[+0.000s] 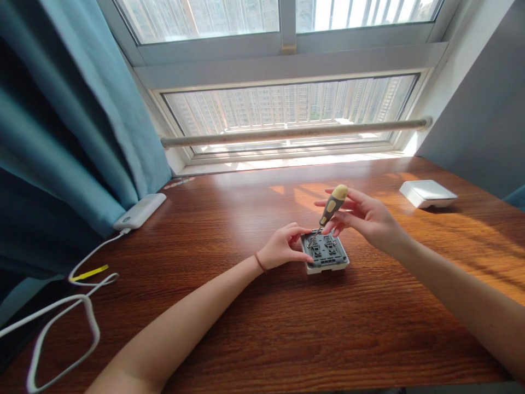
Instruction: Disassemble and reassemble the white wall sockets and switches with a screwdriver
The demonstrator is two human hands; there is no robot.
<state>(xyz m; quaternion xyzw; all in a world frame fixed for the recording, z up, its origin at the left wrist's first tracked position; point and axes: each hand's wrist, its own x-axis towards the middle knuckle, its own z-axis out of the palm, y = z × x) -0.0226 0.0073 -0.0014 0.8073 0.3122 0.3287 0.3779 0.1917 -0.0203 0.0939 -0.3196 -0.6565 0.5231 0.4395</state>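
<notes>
The left hand [284,246] grips the nine-o'clock edge of a grey-and-white module [325,254], itself at four o'clock from mid-view. At the module's two o'clock, the right hand [366,216] pinches a screwdriver [333,206].

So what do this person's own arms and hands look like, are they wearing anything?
The left hand and right hand are ungloved, and no sleeves show. A thin brown band circles the left wrist; the right wrist is bare.
</notes>
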